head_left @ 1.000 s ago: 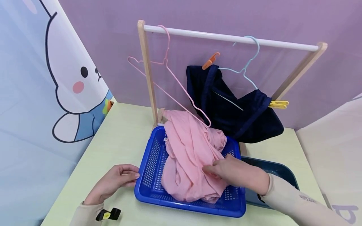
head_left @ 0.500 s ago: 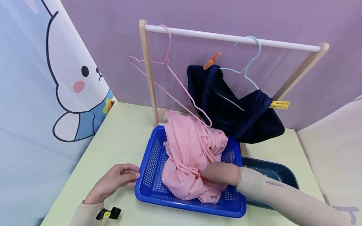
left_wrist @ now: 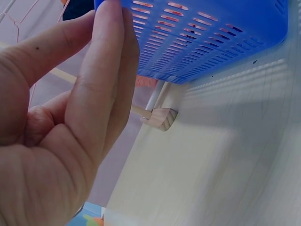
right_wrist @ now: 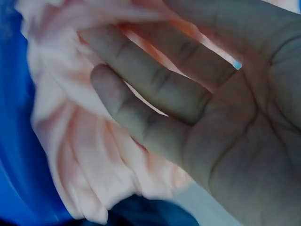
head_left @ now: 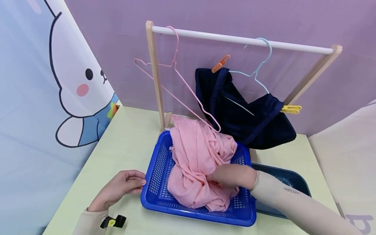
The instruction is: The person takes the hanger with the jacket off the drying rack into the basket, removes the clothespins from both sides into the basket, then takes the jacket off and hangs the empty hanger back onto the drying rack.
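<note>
A crumpled pink cloth point(head_left: 191, 153) is heaped in a blue plastic basket point(head_left: 155, 169) with perforated sides. My right hand point(head_left: 230, 176) reaches into the heap from the right. Its fingertips are partly hidden by folds in the head view. In the right wrist view the fingers point(right_wrist: 146, 89) lie nearly straight against the pink fabric, and the thumb is mostly out of sight. At the basket's left side my left hand point(head_left: 120, 187) holds the rim between thumb and fingertips. Seen from the left wrist, those fingers point(left_wrist: 96, 94) reach up to the rim.
Behind the basket stands a wooden rack with a white rod point(head_left: 202, 34). A pink hanger point(head_left: 188, 88) and a light-blue hanger point(head_left: 259, 65) hang there. The latter bears a navy garment point(head_left: 241, 124) with orange point(head_left: 220, 63) and yellow clips point(head_left: 290, 109). A dark green tub point(head_left: 288, 178) sits right of the basket.
My right hand has moved deeper into the pink cloth, pushing and bunching its folds, then shifted slightly to the right. The left hand stays at the basket rim.
</note>
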The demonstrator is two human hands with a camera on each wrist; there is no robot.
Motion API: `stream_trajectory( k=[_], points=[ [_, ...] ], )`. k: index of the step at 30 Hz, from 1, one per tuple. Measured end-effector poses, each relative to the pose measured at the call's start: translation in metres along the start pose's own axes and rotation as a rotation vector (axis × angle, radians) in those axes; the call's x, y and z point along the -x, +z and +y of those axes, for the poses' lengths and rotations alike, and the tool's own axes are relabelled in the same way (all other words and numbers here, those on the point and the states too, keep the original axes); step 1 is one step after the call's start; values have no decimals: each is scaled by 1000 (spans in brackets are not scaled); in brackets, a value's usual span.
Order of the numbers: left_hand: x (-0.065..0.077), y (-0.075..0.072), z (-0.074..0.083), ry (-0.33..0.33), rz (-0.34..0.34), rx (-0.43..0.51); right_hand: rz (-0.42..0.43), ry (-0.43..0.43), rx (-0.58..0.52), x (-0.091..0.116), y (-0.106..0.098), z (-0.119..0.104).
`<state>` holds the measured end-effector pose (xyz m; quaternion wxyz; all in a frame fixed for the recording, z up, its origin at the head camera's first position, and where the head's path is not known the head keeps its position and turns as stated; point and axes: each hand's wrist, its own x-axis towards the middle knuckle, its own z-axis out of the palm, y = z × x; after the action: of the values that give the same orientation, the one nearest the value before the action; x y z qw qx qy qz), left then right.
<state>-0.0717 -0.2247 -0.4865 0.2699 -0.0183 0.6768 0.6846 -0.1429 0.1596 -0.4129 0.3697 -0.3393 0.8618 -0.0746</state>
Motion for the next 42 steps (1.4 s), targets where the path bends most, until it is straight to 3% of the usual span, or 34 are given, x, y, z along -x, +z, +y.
stream_trajectory(
  k=[3,4,9,12,15,20,24,27,30,37,42],
  points=[
    [-1,0,0,-5,-1,1,133,-231,190,11,-19,3],
    [-1,0,0,-6,-1,2,200,-263,215,14,-26,4],
    [-2,0,0,-8,-4,3,563,-296,274,13,-54,12],
    [-2,0,0,-8,-8,2,678,-297,277,-2,-66,19],
    [-2,0,0,-7,-6,4,674,-286,219,-22,-76,24],
    [-2,0,0,-9,-10,8,585,-197,118,-53,-82,26],
    [-1,0,-1,-7,-11,10,525,-119,13,-68,-86,25],
    [0,-1,-2,-5,-9,13,516,-110,-13,-74,-88,23],
    [0,-1,-3,-2,-10,16,544,-180,18,-75,-89,24],
    [0,0,-2,4,-5,12,680,-443,104,-78,-90,29],
    [1,0,-1,-3,-6,15,790,-476,144,-82,-83,33]
  ],
)
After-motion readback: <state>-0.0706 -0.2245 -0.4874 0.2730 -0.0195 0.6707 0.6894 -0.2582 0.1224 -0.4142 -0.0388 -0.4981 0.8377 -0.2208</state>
